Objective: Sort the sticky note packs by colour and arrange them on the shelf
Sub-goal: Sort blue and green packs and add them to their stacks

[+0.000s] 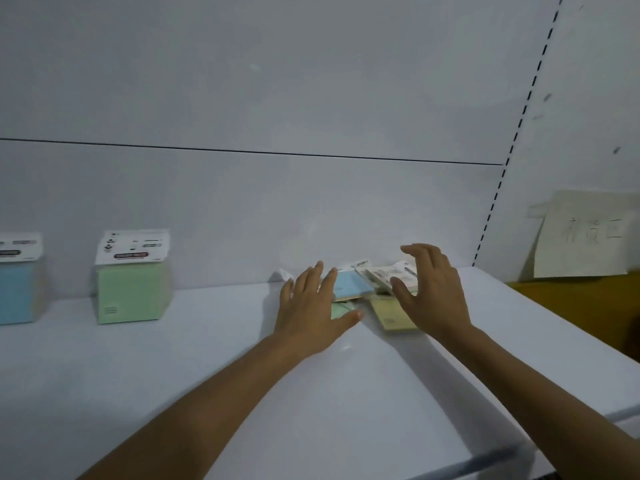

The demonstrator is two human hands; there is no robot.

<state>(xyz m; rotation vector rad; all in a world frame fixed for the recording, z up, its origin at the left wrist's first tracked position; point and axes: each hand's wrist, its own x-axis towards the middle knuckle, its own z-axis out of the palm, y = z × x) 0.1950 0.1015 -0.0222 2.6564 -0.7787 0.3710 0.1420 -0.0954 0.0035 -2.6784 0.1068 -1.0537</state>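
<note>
Sticky note packs [384, 275] lie in a loose heap at the back of a white shelf [207, 358], against the back panel [311, 209], with both of a person's hands reaching in around them. The left hand [311, 306] lies flat with fingers spread at the heap's left edge, fingertips at a blue pack [351, 285] and thumb beside a green pack [338, 310] half hidden under it. The right hand [431, 292] arches over the right side, fingers apart and lightly curved, gripping nothing; a yellow pack [391, 315] shows just below its thumb. Whether either hand touches the heap cannot be told. Well apart to the left, a standing green pack [133, 292] and a standing blue pack [17, 292] are upright. A paper sign [585, 233] hangs at right.
</note>
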